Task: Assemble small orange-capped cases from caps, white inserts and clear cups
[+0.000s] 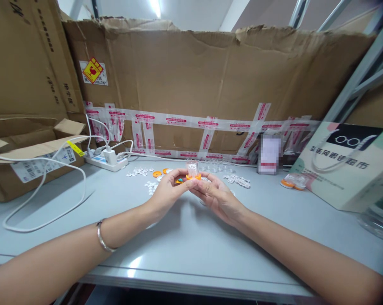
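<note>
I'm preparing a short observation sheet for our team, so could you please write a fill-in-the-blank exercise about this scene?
1. The left hand and right hand hold a clear cup whose base is coloured ____.
2. A silver bracelet circles the person's ____ arm.
3. The paper bag bears a white-on-black drawing of ____.

Missing words: orange; left; glasses.

A clear container point(193, 167) is showing an orange base
The bench point(185, 245) is gleaming pale blue-grey; small pieces point(151, 185) are standing out white; the cardboard point(179, 72) is showing brown, its white tape point(176, 121) bearing magenta print; the off-white bag point(344, 190) is displaying pink and pale-green patches and a black panel point(351, 137) with white glasses.
</note>
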Available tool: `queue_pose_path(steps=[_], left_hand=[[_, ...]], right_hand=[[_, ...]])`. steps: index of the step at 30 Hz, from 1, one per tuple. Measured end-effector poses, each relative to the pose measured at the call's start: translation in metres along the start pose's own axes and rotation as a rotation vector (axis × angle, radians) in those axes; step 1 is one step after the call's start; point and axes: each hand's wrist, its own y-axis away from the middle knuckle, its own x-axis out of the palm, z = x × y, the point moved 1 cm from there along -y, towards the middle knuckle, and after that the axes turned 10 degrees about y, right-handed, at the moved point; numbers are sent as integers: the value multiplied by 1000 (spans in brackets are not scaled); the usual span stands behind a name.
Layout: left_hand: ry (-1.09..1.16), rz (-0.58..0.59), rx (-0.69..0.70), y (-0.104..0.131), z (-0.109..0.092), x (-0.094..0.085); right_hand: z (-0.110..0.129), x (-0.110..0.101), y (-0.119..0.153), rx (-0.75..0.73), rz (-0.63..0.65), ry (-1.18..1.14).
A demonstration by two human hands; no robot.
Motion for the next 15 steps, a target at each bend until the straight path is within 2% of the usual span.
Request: queue_pose_path(steps=[3, 5, 8, 10, 12, 15], left_hand=[[-170, -38, 28, 0, 0, 0], [-304, -45, 115, 1, 1, 0], [-443, 0, 242, 2, 3, 2], [-473, 4, 249, 3, 3, 2], [-470, -37, 225, 2, 3, 1], [-469, -62, 201, 1, 1, -2]], right_hand=[[4, -3, 0, 62, -16, 34], [5, -4, 1, 89, -37, 109], [4, -4, 0, 67, -83, 241], [4, -9, -6, 26, -157, 352], [8, -24, -16, -31, -287, 516], [24, -66, -33, -80, -490, 713]])
